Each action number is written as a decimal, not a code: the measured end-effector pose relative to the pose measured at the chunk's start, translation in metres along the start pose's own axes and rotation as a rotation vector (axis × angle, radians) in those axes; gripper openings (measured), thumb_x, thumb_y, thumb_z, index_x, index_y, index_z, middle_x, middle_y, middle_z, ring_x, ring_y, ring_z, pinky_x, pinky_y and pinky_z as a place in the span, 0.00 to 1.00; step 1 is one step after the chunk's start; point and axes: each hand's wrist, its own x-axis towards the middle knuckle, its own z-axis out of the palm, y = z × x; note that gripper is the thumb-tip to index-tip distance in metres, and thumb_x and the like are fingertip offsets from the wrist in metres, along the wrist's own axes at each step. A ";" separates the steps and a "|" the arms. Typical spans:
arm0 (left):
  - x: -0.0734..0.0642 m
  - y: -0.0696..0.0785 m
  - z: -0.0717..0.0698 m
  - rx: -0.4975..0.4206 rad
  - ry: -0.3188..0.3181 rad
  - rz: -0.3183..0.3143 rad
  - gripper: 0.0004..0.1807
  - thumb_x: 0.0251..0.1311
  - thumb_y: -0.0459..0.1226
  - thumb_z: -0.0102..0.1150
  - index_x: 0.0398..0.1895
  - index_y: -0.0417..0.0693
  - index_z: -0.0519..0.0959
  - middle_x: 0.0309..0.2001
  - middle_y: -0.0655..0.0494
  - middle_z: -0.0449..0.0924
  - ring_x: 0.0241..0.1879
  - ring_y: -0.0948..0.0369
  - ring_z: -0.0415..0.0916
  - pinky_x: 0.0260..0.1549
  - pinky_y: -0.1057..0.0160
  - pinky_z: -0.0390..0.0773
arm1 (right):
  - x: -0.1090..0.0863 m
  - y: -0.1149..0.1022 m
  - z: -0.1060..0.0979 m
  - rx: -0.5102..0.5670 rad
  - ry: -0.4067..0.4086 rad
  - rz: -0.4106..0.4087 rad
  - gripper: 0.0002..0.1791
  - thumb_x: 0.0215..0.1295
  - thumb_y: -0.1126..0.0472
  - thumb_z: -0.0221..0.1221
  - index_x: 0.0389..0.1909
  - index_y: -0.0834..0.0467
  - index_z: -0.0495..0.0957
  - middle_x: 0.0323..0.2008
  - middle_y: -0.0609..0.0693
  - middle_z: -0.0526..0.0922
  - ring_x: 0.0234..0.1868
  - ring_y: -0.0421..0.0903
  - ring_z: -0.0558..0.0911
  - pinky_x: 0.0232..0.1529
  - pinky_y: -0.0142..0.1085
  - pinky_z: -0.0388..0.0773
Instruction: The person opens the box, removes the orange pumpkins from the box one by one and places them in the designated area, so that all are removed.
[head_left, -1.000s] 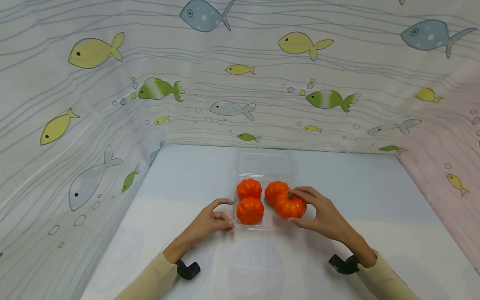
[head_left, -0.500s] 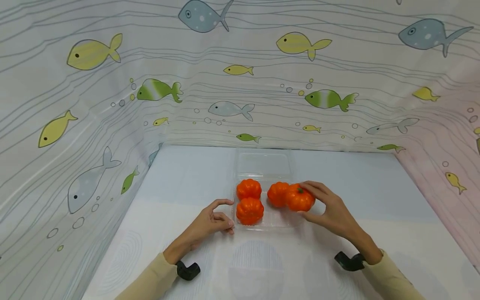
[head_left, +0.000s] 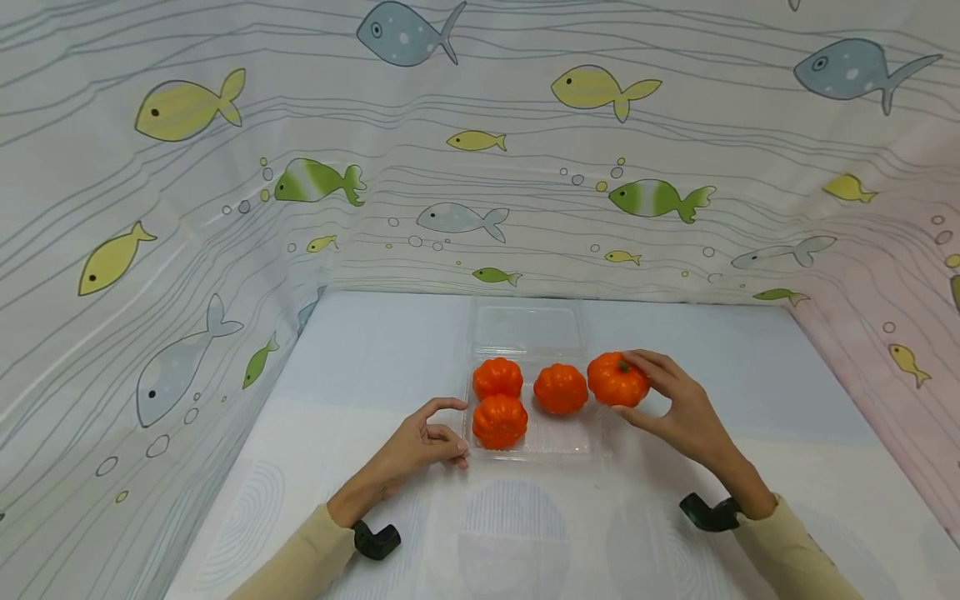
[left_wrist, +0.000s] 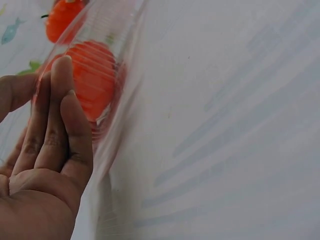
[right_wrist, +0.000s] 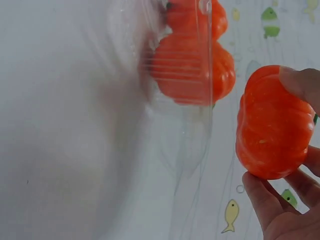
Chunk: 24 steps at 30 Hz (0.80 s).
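Your R hand [head_left: 686,417] has an orange pumpkin [head_left: 617,380] pinched b/w thumb & fingers, by the R rim of the clear tray [head_left: 562,437]. Your L hand [head_left: 408,446] has fingertips on the L rim, can't tell if it's pinching tbh. Inside: two pumpkins [head_left: 500,422] lined up on the L, a single pumpkin [head_left: 561,389] back R. Clear lid [head_left: 528,327] lies open behind, then fish-print cloth [head_left: 405,179].

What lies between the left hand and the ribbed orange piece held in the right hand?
In the head view, inside the clear container: the near-left orange piece, then the lone right-side orange piece.
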 end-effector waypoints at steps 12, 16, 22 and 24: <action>0.000 0.003 -0.001 0.020 -0.005 -0.003 0.37 0.66 0.33 0.68 0.74 0.46 0.62 0.41 0.34 0.85 0.39 0.44 0.87 0.49 0.51 0.84 | 0.000 0.023 -0.004 -0.022 0.061 0.040 0.44 0.50 0.64 0.80 0.71 0.57 0.73 0.66 0.55 0.73 0.65 0.59 0.75 0.57 0.26 0.73; 0.001 0.002 -0.003 0.028 -0.011 -0.004 0.37 0.66 0.33 0.68 0.75 0.45 0.61 0.40 0.35 0.86 0.39 0.44 0.87 0.49 0.52 0.84 | 0.001 0.030 -0.005 -0.040 0.072 0.047 0.44 0.51 0.64 0.80 0.71 0.57 0.73 0.66 0.56 0.73 0.65 0.59 0.74 0.58 0.33 0.75; 0.002 -0.001 -0.004 0.031 -0.026 0.003 0.37 0.67 0.34 0.68 0.75 0.43 0.60 0.39 0.40 0.87 0.39 0.45 0.87 0.49 0.52 0.84 | 0.003 0.041 -0.006 -0.049 0.088 0.079 0.43 0.51 0.62 0.80 0.70 0.58 0.74 0.66 0.56 0.73 0.65 0.60 0.74 0.57 0.47 0.75; 0.003 -0.001 -0.005 0.031 -0.028 0.008 0.37 0.67 0.33 0.68 0.75 0.43 0.60 0.39 0.40 0.87 0.39 0.45 0.87 0.49 0.51 0.84 | 0.005 0.045 -0.006 -0.047 0.092 0.086 0.43 0.51 0.62 0.80 0.70 0.59 0.74 0.66 0.57 0.73 0.66 0.60 0.74 0.58 0.45 0.74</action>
